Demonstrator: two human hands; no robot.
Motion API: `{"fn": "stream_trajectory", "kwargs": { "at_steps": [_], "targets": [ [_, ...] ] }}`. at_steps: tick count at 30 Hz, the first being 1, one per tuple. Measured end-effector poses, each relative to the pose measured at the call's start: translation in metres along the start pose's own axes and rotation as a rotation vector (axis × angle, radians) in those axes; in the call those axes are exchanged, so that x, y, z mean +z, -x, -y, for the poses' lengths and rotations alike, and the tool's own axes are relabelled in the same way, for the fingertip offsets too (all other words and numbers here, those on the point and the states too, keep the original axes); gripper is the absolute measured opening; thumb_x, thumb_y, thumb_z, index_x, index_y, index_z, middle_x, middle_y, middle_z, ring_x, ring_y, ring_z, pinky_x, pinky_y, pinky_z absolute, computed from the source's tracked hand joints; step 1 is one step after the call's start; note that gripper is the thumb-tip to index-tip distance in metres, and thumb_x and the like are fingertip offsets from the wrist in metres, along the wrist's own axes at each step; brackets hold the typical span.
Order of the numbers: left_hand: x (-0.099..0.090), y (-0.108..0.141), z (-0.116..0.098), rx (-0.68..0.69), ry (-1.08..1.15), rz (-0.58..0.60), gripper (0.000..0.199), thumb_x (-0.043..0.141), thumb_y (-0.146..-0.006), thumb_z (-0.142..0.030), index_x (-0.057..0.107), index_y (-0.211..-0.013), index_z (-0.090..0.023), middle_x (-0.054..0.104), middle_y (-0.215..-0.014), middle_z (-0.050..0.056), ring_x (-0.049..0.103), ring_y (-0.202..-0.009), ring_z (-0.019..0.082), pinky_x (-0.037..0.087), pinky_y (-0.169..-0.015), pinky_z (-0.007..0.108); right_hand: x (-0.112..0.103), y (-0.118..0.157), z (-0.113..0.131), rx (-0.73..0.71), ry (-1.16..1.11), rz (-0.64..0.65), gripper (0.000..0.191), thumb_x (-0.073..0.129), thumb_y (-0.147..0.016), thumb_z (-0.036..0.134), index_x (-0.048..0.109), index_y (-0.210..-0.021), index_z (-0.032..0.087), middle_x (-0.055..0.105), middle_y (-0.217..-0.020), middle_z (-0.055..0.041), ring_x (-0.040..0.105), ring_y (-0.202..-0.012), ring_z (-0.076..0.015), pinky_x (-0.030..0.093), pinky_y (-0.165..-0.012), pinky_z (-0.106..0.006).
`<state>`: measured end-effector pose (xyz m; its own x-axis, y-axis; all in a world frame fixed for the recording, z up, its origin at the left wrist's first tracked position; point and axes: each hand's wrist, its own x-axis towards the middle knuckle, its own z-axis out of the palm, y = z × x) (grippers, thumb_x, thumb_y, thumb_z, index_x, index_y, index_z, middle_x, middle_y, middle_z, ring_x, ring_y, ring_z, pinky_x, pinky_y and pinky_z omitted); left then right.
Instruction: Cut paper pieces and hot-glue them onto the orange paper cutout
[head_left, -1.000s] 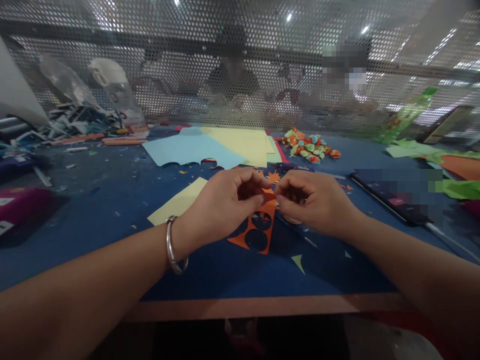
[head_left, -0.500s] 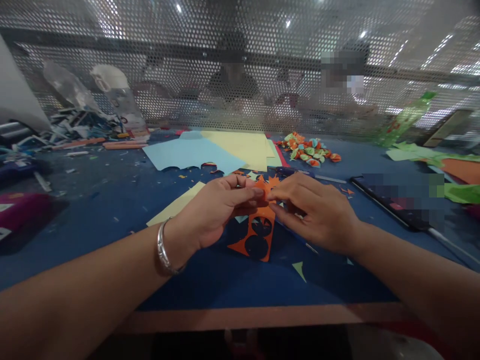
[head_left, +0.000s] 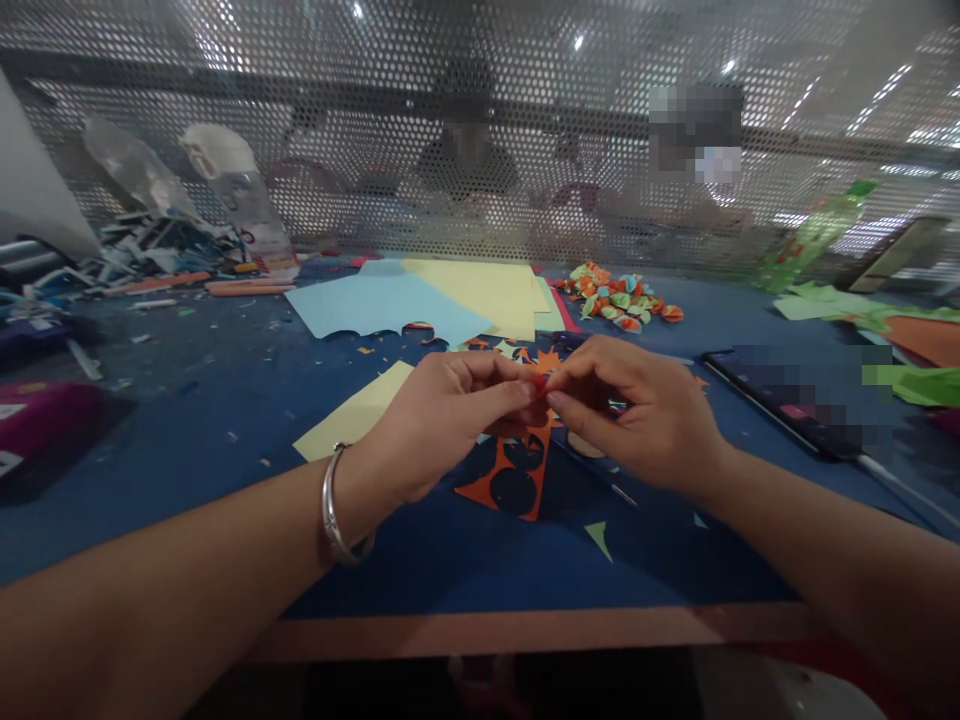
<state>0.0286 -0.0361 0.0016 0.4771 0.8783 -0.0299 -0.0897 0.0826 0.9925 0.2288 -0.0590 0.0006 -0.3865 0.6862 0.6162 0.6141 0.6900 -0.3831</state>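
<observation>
Between the fingertips of both hands is a small orange paper piece (head_left: 538, 383), mostly covered by the fingers. My left hand (head_left: 450, 420), with a silver bangle at the wrist, is closed and pinches it between thumb and forefinger. From the other side my right hand (head_left: 637, 410) pinches its edge with thumb and index finger. Below them on the table lies an orange paper sheet (head_left: 541, 480) with round holes cut in it. A pale yellow sheet (head_left: 352, 410) lies left of the hands. Past the fingers are several paper scraps (head_left: 510, 350).
Blue and yellow paper sheets (head_left: 375, 300) lie farther back, beside a heap of folded paper pieces (head_left: 622, 300). A phone (head_left: 787, 405) with a cable is at right, a green bottle (head_left: 817, 235) behind it. At left stand a clear bottle (head_left: 251, 215) and a purple object (head_left: 45, 425).
Both hands have shifted slightly, and the fingertips have moved a little right, closer together. The right thumb and index finger now meet at the orange paper piece.
</observation>
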Motion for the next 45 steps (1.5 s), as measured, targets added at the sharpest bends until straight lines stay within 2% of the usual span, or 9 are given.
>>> {"fn": "stream_trajectory", "kwargs": {
  "at_steps": [4, 8, 23, 29, 34, 38, 41, 45],
  "targets": [
    [-0.0002, 0.0014, 0.0012, 0.046, -0.078, 0.012, 0.014, 0.074, -0.082, -0.03, 0.076, -0.084, -0.016, 0.076, -0.083, 0.004, 0.071, -0.078, 0.014, 0.057, -0.079, 0.029, -0.0006, -0.001, 0.0005, 0.028, -0.011, -0.007, 0.005, 0.065, -0.089, 0.016, 0.063, -0.086, 0.019, 0.061, -0.076, 0.0007, 0.055, -0.059, -0.0095, 0.046, -0.054, -0.024],
    [-0.0013, 0.0013, 0.0025, 0.102, -0.158, 0.04, 0.021, 0.081, -0.076, -0.032, 0.077, -0.088, -0.016, 0.077, -0.087, 0.004, 0.07, -0.079, 0.015, 0.056, -0.078, 0.028, -0.0005, -0.0009, 0.0002, 0.037, -0.022, -0.015, 0.005, 0.067, -0.088, 0.017, 0.063, -0.085, 0.019, 0.061, -0.076, 0.0008, 0.056, -0.059, -0.0093, 0.046, -0.054, -0.024],
    [-0.0013, 0.0007, 0.0025, 0.114, -0.268, -0.004, 0.014, 0.076, -0.079, -0.029, 0.078, -0.085, -0.017, 0.078, -0.082, 0.005, 0.07, -0.075, 0.015, 0.056, -0.073, 0.028, 0.0021, -0.0014, 0.0005, 0.181, -0.183, 0.015, 0.007, 0.069, -0.087, 0.021, 0.062, -0.086, 0.019, 0.063, -0.077, 0.001, 0.055, -0.057, -0.0087, 0.044, -0.05, -0.023],
    [-0.0033, 0.0003, 0.0051, 0.21, -0.459, -0.027, 0.015, 0.071, -0.083, -0.029, 0.08, -0.09, -0.019, 0.078, -0.081, 0.002, 0.068, -0.074, 0.015, 0.052, -0.067, 0.025, 0.003, -0.0013, -0.0003, 0.199, -0.233, 0.042, 0.007, 0.069, -0.087, 0.018, 0.064, -0.092, 0.019, 0.062, -0.077, 0.002, 0.055, -0.058, -0.0082, 0.045, -0.052, -0.022],
    [-0.0046, 0.0012, 0.0043, 0.28, -0.616, -0.041, 0.016, 0.067, -0.086, -0.03, 0.079, -0.085, -0.02, 0.077, -0.075, 0.001, 0.067, -0.068, 0.015, 0.047, -0.059, 0.024, 0.004, -0.0007, 0.0004, 0.183, -0.252, 0.044, 0.005, 0.068, -0.088, 0.02, 0.065, -0.092, 0.019, 0.059, -0.079, 0.0014, 0.054, -0.058, -0.008, 0.045, -0.05, -0.022],
    [-0.0054, 0.0011, 0.0034, 0.299, -0.686, -0.054, 0.016, 0.066, -0.085, -0.028, 0.079, -0.087, -0.019, 0.077, -0.075, 0.001, 0.066, -0.066, 0.015, 0.047, -0.058, 0.025, 0.0052, -0.0005, 0.0009, 0.183, -0.261, 0.039, 0.003, 0.067, -0.089, 0.019, 0.064, -0.09, 0.018, 0.058, -0.077, 0.0019, 0.053, -0.058, -0.0079, 0.045, -0.051, -0.022],
    [-0.0051, 0.0006, 0.0027, 0.291, -0.654, -0.057, 0.015, 0.066, -0.084, -0.027, 0.078, -0.088, -0.018, 0.076, -0.076, 0.002, 0.066, -0.068, 0.015, 0.049, -0.061, 0.025, 0.0056, -0.0013, 0.0023, 0.204, -0.279, 0.042, 0.003, 0.067, -0.088, 0.018, 0.063, -0.087, 0.018, 0.057, -0.075, 0.0027, 0.052, -0.056, -0.0071, 0.044, -0.051, -0.022],
    [-0.0056, -0.0021, 0.0039, 0.221, -0.473, 0.0, 0.014, 0.07, -0.082, -0.027, 0.076, -0.089, -0.017, 0.076, -0.079, 0.003, 0.068, -0.072, 0.015, 0.052, -0.065, 0.025, 0.0042, -0.0016, 0.0038, 0.247, -0.326, 0.03, 0.006, 0.067, -0.089, 0.019, 0.062, -0.084, 0.018, 0.059, -0.071, 0.0035, 0.053, -0.053, -0.0069, 0.042, -0.048, -0.022]
  ]
}}
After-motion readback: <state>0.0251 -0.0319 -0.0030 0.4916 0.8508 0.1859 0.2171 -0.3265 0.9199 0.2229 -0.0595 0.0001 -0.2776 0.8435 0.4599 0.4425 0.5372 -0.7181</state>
